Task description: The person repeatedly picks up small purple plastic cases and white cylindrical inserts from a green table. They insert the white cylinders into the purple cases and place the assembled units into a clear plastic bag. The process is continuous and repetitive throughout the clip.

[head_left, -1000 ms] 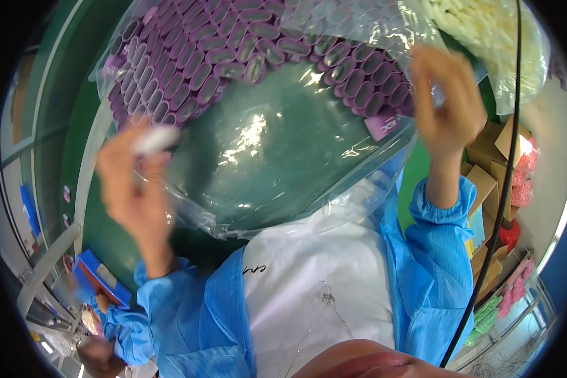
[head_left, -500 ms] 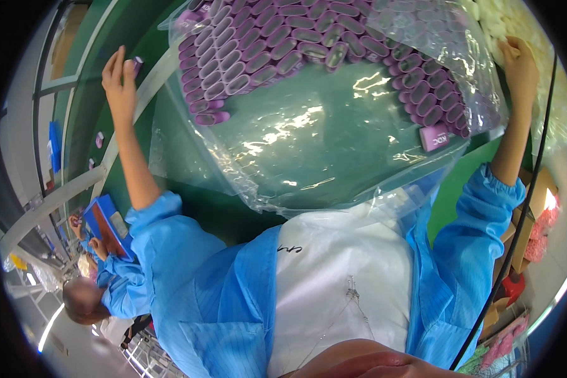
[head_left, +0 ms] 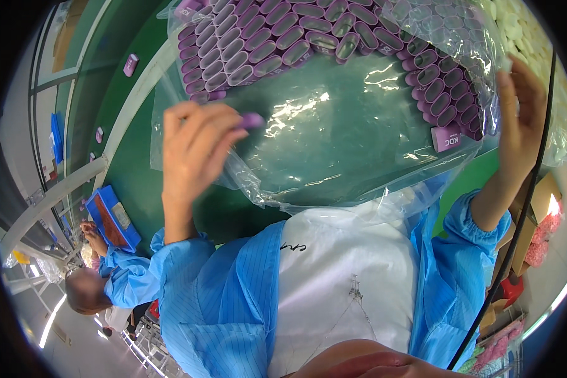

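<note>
My left hand [head_left: 198, 148] is over the near left part of the clear plastic bag [head_left: 309, 183], fingers pinching a small purple oval sleeve [head_left: 251, 121], slightly blurred. Rows of similar purple sleeves [head_left: 268, 47] stand packed at the far side of the bag, their oval open ends facing up. Another cluster of sleeves [head_left: 444, 94] fills its right side. At the far right, my right hand [head_left: 521, 116] is raised beside a heap of cream-coloured pieces [head_left: 516, 28]. Between its thumb and finger shows a small whitish piece [head_left: 507, 65].
A conveyor [head_left: 116, 94] with a pale curved rail runs along my left, carrying a few purple sleeves [head_left: 130, 65]. Further back there, a co-worker [head_left: 123, 280] sits by a blue tray [head_left: 113, 217]. A black cable [head_left: 516, 233] and cardboard boxes [head_left: 538, 201] are at my right.
My left hand has come from the conveyor rightward and nearer, over the bag, with a purple sleeve in it. My right hand has drawn a little nearer from the cream pieces.
</note>
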{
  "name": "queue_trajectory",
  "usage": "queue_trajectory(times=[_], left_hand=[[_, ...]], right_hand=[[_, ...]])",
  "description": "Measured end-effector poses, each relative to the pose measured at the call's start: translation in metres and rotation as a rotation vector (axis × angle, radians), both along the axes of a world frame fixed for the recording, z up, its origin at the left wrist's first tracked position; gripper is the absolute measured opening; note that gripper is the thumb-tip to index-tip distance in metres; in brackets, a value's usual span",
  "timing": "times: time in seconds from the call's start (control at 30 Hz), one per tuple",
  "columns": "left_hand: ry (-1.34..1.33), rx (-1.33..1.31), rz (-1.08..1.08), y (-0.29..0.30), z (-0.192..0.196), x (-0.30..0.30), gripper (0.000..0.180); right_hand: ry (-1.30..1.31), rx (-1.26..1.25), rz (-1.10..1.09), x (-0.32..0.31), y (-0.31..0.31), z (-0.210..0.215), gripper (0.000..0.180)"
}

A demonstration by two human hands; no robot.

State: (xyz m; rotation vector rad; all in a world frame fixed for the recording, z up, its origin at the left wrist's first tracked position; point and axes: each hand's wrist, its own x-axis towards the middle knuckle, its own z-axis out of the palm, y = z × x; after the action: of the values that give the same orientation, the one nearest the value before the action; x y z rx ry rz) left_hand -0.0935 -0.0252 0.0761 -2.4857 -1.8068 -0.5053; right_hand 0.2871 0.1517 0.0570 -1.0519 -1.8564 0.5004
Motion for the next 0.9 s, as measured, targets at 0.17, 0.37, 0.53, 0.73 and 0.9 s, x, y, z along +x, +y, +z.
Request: queue_trajectory(times=[0.17,0.37,0.53,0.73,0.9], left_hand=[[-0.645,-0.151,-0.016,0.008,-0.028,0.069,0.04],[-0.956,-0.187,0.026,0.008,-0.064,0.103,0.05],[-0.961,-0.131,0.029,0.006,-0.068,0.105,0.052],[-0.883,-0.099,0.043,0.007,-0.064,0.106,0.047],[-0.963,-0.108,0.051,0.005,-0.065,0.106,0.041]], right_hand=[[-0.05,-0.094,0.429,-0.058,-0.062,0.006,0.028],[-0.055,-0.067,0.625,-0.085,-0.097,-0.013,0.029],[-0.214,0.054,0.592,-0.087,-0.105,-0.015,0.027],[-0.18,0.064,0.562,-0.096,-0.109,-0.021,0.023],[-0.241,0.017,0.616,-0.093,-0.104,-0.009,0.025]])
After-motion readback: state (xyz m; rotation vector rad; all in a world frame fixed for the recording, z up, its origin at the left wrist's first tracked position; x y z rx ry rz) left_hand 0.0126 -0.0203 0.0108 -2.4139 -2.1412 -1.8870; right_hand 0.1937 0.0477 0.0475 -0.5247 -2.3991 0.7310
